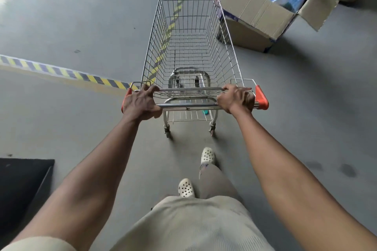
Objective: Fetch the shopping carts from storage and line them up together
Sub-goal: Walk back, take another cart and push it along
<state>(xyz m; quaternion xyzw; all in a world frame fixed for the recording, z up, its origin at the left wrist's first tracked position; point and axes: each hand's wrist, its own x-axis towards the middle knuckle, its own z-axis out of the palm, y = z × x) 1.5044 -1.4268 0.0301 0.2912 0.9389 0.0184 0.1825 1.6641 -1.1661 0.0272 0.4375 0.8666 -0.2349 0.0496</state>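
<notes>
On grey floor beside a cardboard box (259,16): one cart (191,47), left hand (140,103) and right hand (235,99) grasping its handle (187,105), fetched, row not visible, lining up pending.

The light is soft and even, neither harsh nor dim, and comes from the upper left, where the grey floor (81,26) washes out to a pale glare in the corner. The cardboard box (255,12) throws a blurred shadow down and to the right. Only faint shade sits under the cart (191,47) wheels. A thin highlight runs along the chrome handle bar (187,105). The centre is fairly sharp and the edges go smeary. The wide lens bends the striped tape (61,71) and stretches my left forearm (87,179) and right forearm (285,169) towards the lower corners.
</notes>
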